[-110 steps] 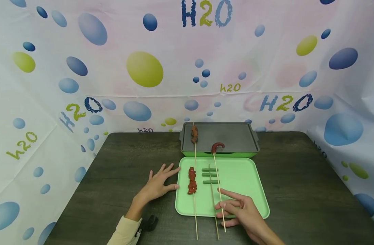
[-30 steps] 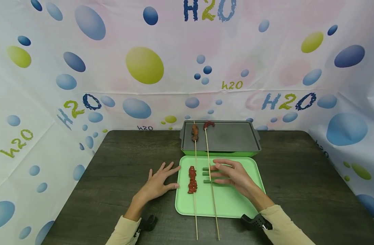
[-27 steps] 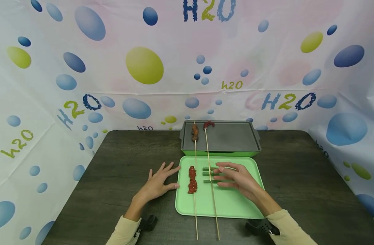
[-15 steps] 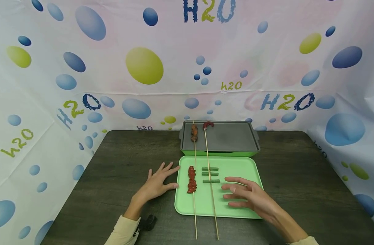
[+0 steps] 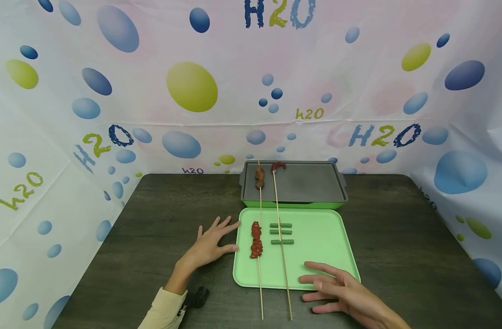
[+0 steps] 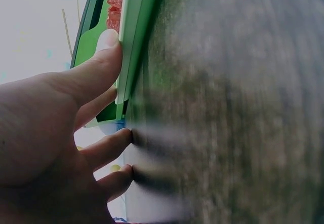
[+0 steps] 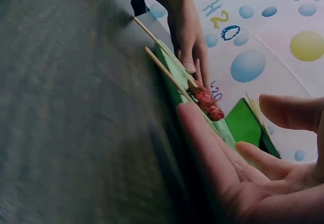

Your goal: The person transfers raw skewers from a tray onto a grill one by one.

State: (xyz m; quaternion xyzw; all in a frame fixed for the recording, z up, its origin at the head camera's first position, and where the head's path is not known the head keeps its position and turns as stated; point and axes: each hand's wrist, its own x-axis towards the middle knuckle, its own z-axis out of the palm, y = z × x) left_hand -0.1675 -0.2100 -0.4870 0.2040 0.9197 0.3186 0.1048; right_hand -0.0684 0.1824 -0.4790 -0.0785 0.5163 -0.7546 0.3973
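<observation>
My left hand (image 5: 207, 246) lies with fingers spread at the left edge of the light green tray (image 5: 324, 246); its thumb and index fingertip touch the rim. My right hand (image 5: 341, 292) holds nothing and hovers, fingers apart, over the tray's near right corner. A skewer of red meat pieces (image 5: 256, 240) lies on the tray's left side. Beside it is a skewer with three green stalks (image 5: 282, 242). On the grey griddle (image 5: 312, 183) lie a skewer of browned meat (image 5: 260, 177) and one with a curled dark-red sausage-like piece (image 5: 277, 166), whose stick overlaps the stalk skewer.
The griddle has a green base and stands directly behind the tray on a dark wooden table (image 5: 177, 201). Skewer ends stick out past the tray's near edge. A patterned sheet (image 5: 226, 55) hangs behind and at both sides.
The right hand laid the curled-piece skewer on the griddle beside the browned meat, let it go, then drew back toward the near right. The left hand stays at the tray's edge.
</observation>
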